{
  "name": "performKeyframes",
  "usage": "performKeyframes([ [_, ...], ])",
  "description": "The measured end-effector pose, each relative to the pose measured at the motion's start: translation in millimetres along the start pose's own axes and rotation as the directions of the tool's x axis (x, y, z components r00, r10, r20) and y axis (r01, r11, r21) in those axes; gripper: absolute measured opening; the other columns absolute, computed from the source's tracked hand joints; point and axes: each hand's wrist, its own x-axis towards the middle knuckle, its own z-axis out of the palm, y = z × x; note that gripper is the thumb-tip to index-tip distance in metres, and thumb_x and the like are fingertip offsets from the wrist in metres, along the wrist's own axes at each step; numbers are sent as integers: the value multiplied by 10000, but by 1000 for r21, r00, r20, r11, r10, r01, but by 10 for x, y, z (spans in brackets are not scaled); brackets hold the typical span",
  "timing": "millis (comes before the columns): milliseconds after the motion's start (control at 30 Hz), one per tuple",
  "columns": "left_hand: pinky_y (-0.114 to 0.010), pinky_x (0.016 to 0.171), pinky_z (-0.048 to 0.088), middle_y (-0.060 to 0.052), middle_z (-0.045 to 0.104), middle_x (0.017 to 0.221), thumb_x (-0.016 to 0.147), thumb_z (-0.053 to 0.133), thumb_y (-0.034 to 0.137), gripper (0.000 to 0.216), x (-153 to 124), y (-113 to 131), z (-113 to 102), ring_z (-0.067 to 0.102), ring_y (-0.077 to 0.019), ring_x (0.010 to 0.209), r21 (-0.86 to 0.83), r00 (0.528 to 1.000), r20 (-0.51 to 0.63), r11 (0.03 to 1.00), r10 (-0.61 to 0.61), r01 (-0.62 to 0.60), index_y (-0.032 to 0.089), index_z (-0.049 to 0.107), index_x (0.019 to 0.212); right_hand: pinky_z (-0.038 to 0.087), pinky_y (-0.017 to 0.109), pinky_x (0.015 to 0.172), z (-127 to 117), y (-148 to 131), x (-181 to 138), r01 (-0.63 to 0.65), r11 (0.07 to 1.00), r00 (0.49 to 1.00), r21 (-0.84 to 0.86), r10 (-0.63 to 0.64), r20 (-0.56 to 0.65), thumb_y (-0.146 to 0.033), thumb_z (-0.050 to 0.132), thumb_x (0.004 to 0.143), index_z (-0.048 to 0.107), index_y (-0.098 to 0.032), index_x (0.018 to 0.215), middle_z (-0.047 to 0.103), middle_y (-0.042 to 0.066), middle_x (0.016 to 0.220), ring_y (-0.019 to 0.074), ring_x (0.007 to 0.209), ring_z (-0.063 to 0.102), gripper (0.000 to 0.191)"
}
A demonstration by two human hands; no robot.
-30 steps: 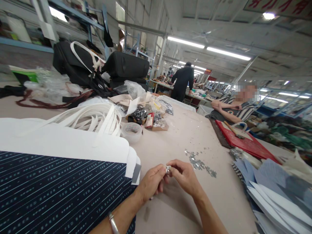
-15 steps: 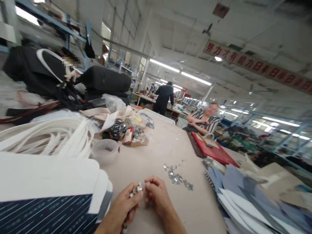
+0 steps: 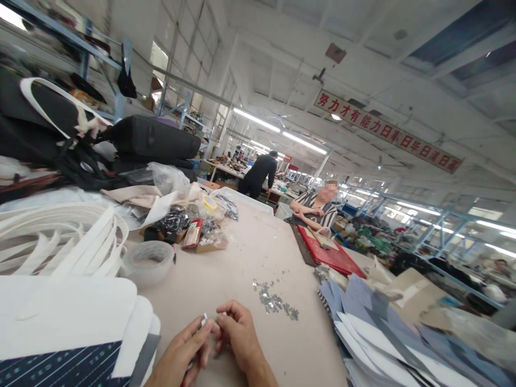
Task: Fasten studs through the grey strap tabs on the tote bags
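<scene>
My left hand (image 3: 183, 349) is closed around a small shiny piece (image 3: 203, 319), whose pale tip shows between thumb and forefinger; the rest is hidden in the fingers. Right beside it, my right hand (image 3: 241, 334) has its fingers curled and pinched close to the left fingertips. What it pinches, if anything, is too small and blurred to tell. Both hands are just over the near part of the table (image 3: 201, 279). Beyond the right hand lies a loose scatter of small silvery metal pieces (image 3: 272, 301).
White strips (image 3: 80, 236) and white panels (image 3: 68, 312) lie at left, beside a clear tape roll (image 3: 147, 263). Small open boxes (image 3: 205, 236) stand farther back. Grey-blue cut pieces (image 3: 363, 317) and a red bag (image 3: 330, 252) line the right. A seated person (image 3: 316, 207) faces the table.
The view has swung right, so everything sits farther left. Fewer shiny pieces show at my left hand, and my right fingers have come closer to it.
</scene>
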Motion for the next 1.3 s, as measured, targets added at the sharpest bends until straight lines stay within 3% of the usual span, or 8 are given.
performKeyframes([
  [233, -179, 277, 219, 24, 599, 531, 596, 531, 856, 678, -12, 31, 13, 322, -44, 241, 32, 989, 140, 998, -50, 46, 219, 487, 825, 169, 146, 322, -48, -119, -86, -140, 979, 988, 149, 127, 93, -461, 760, 620, 644, -132, 872, 563, -41, 554, 35, 371, 395, 430],
  [400, -203, 280, 239, 8, 587, 495, 548, 550, 858, 669, -27, 52, 0, 343, -71, 251, 65, 961, 230, 988, -155, 143, 222, 488, 748, 236, 169, 375, -55, -213, -163, -180, 978, 952, 101, 148, 266, -386, 784, 607, 694, -101, 839, 567, -24, 436, 59, 361, 440, 378],
  [600, -152, 302, 132, 70, 461, 430, 678, 532, 782, 591, -208, 134, 154, 200, -11, 281, -45, 993, 51, 994, -102, 105, 198, 525, 768, 277, 180, 385, -112, -264, -163, -109, 994, 952, -7, 106, 288, -394, 790, 626, 667, -120, 746, 625, -3, 509, 52, 368, 444, 323],
  [767, -154, 309, 137, 89, 450, 450, 719, 574, 699, 516, -273, 231, 213, 170, -7, 294, -80, 997, 55, 995, -61, 65, 190, 528, 795, 259, 168, 352, -88, -210, -144, -77, 996, 963, 34, 65, 262, -381, 779, 648, 606, -150, 717, 610, -12, 501, 57, 362, 424, 297],
  [900, -154, 306, 140, 91, 475, 459, 748, 605, 611, 445, -256, 284, 186, 180, -9, 291, -190, 999, 47, 981, -18, 27, 177, 544, 824, 170, 145, 354, -97, -232, -171, -69, 989, 981, 134, 43, 191, -405, 780, 667, 578, -176, 743, 474, -92, 456, 23, 373, 309, 315],
  [1000, -149, 313, 154, 83, 497, 487, 770, 600, 597, 443, -232, 291, 162, 216, -11, 305, -235, 999, 15, 971, -29, 31, 164, 566, 854, 123, 152, 367, -133, -269, -165, -106, 982, 975, 158, 71, 212, -383, 808, 648, 600, -165, 738, 378, -118, 445, 7, 379, 214, 315],
  [1167, -158, 315, 198, 63, 509, 476, 794, 570, 610, 454, -240, 270, 180, 256, -22, 299, -244, 999, 39, 969, -31, 40, 156, 570, 804, 128, 171, 387, -117, -299, -189, -126, 985, 957, 116, 90, 275, -351, 832, 617, 647, -135, 700, 579, -24, 567, -1, 398, 256, 296],
  [1300, -158, 312, 214, 43, 539, 475, 810, 566, 582, 438, -247, 269, 192, 287, -26, 284, -226, 998, 67, 974, -9, 24, 145, 586, 789, 134, 171, 396, -102, -284, -193, -121, 988, 957, 95, 91, 276, -331, 831, 622, 653, -136, 696, 583, -22, 541, 3, 400, 270, 274],
])
